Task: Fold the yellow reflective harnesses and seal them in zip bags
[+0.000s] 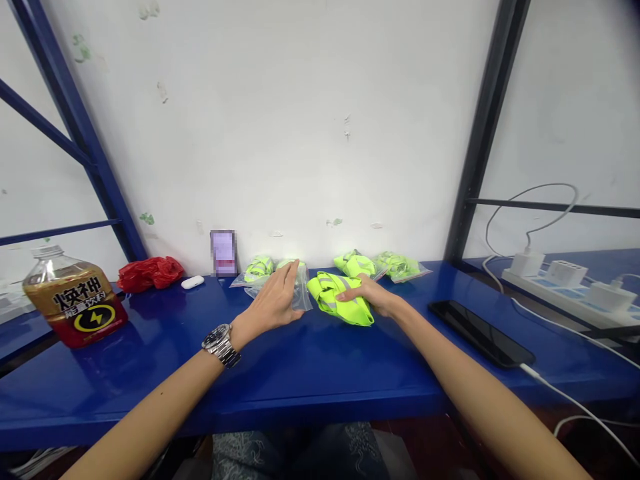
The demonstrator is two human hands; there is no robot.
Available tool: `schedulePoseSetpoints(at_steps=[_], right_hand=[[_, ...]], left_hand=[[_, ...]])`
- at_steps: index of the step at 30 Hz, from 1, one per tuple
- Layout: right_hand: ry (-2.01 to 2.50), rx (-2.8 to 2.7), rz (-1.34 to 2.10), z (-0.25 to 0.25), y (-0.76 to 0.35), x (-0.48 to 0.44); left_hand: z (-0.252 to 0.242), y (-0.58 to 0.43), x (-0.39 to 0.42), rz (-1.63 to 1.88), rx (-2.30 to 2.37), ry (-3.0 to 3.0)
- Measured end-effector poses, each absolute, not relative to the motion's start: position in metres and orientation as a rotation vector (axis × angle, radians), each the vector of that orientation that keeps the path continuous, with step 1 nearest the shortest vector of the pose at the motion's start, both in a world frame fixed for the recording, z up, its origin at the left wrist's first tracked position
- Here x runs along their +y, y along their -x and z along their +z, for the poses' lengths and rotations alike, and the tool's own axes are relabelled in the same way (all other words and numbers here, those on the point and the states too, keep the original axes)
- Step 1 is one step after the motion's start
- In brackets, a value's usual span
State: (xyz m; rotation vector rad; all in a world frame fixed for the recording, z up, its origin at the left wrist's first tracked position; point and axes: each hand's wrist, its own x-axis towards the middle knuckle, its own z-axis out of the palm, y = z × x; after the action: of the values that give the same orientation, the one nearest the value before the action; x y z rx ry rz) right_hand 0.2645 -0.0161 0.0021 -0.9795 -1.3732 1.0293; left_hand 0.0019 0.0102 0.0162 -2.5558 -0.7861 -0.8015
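A folded neon-yellow vest point(336, 301) with grey reflective strips lies on the blue shelf point(300, 373). My right hand point(373, 295) rests on its right side with fingers curled onto the cloth. My left hand point(274, 301), a metal watch on its wrist, lies flat with fingers stretched out on a clear plastic bag point(303, 297) just left of the vest. Behind, against the wall, are bagged vests: two on the left point(260, 268) and two on the right point(380, 265).
A drink bottle point(70, 300) stands at the left, with a red plastic bag point(149, 272) and a white earbud case point(193, 282) behind it. A black phone point(480, 332) on a white cable lies at the right. A power strip point(565, 283) with chargers sits far right.
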Motion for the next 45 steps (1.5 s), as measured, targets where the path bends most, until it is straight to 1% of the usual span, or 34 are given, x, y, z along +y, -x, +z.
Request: schedulePoseSetpoints(at_steps=[3, 5, 8, 12, 14, 18, 21, 23, 30, 36, 38, 41, 42, 43, 45], right_hand=[[0.959, -1.356, 1.307, 0.011, -0.262, -0.023], [0.884, -1.347, 1.425, 0.015, -0.258, -0.028], [0.835, -1.337, 1.497, 0.017, -0.254, -0.030], [0.929, -1.407, 1.591, 0.015, -0.255, -0.028], [0.998, -1.471, 1.578, 0.014, -0.256, -0.027], [1.122, -1.614, 1.419, 0.016, -0.252, -0.028], [1.091, -1.742, 1.419, 0.016, -0.249, -0.030], [1.066, -1.769, 1.412, 0.016, -0.247, -0.030], [1.005, -1.609, 1.302, 0.005, -0.235, -0.026], [0.923, -1.585, 1.178, 0.000, -0.222, -0.028], [0.909, -1.621, 1.265, 0.004, -0.224, -0.031], [0.904, -1.701, 1.530, 0.011, -0.232, -0.035], [0.901, -1.717, 1.572, 0.013, -0.235, -0.035], [0.897, -1.727, 1.565, 0.015, -0.237, -0.036], [0.873, -1.725, 1.405, 0.016, -0.238, -0.034]], left_hand=[[0.013, 0.000, 0.011, -0.846, -0.829, 2.523], [0.013, 0.000, 0.009, -0.843, -0.831, 2.512], [0.013, -0.001, 0.007, -0.830, -0.802, 2.531], [0.016, -0.002, 0.006, -0.845, -0.788, 2.503], [0.019, -0.001, 0.003, -0.798, -0.758, 2.491], [0.026, -0.004, -0.009, -0.569, -0.645, 2.501], [0.027, -0.013, -0.018, -0.438, -0.559, 2.533], [0.025, -0.020, -0.021, -0.412, -0.528, 2.557], [0.020, -0.043, -0.018, -0.455, -0.487, 2.545], [0.019, -0.045, -0.017, -0.460, -0.485, 2.503], [0.018, -0.041, -0.015, -0.482, -0.477, 2.496], [0.017, -0.036, -0.012, -0.516, -0.454, 2.492], [0.017, -0.034, -0.010, -0.534, -0.456, 2.492], [0.017, -0.032, -0.008, -0.559, -0.469, 2.487], [0.017, -0.029, -0.005, -0.622, -0.533, 2.462]])
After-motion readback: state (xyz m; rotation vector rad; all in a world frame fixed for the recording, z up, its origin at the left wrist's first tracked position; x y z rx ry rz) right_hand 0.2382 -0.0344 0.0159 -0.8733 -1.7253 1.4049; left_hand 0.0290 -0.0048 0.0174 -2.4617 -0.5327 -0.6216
